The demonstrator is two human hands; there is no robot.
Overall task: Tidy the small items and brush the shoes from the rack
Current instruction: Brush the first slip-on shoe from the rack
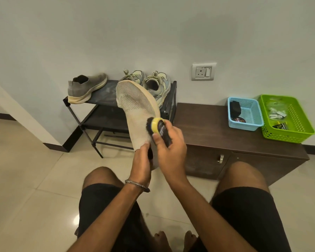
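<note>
the left hand (pixel 141 163) grips the heel end of a pale mesh shoe (pixel 137 110), its toe tilted up and away from the grip. the right hand (pixel 168 146) is wrapped around a dark brush (pixel 159 129) (yellow band near the head), bristles touching the shoe's side just above the left hand's grip. beyond the raised toe, a grey shoe (pixel 86 88) and a laced pair (pixel 153 84) sit on the rack (pixel 102 113). well right of the brush hand, blue basket (pixel 244 113) and green basket (pixel 287 119) stand on a low cabinet (pixel 204 122).

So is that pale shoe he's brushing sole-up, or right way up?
Sole-up. The pale shoe shows its patterned sole to the camera; the left hand grips its near end while the right hand holds the brush against it.
</note>
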